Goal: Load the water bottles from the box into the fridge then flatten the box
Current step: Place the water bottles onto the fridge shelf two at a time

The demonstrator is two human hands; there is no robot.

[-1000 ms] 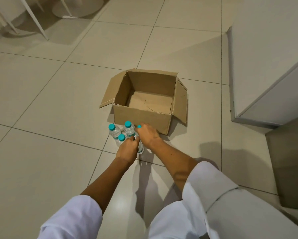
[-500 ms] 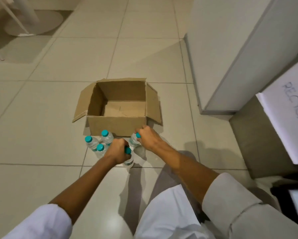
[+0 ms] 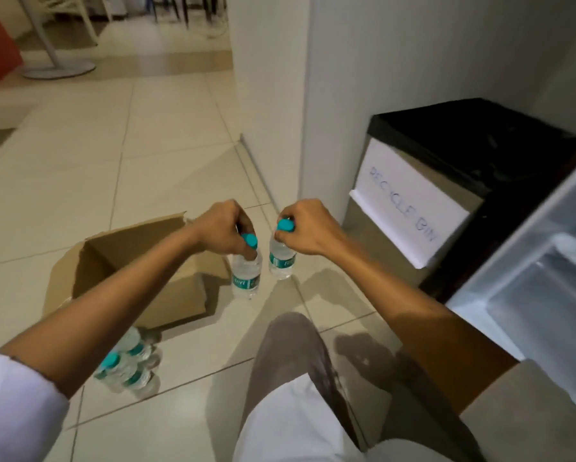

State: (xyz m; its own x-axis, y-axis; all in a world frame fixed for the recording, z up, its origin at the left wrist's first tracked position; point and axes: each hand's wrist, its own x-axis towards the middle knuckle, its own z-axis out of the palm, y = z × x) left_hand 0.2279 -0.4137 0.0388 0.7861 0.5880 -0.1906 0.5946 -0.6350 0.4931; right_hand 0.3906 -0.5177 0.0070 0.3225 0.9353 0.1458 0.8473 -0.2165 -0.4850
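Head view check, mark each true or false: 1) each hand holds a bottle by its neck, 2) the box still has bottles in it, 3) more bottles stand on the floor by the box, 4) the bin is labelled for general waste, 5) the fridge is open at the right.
1) True: the left hand holds one bottle, and the right hand holds another bottle.
2) False: the visible inside of the box is empty.
3) True: a floor cluster stands near it.
4) False: the sign on the bin reads RECYCLE BIN.
5) True: the fridge shows its shelves.
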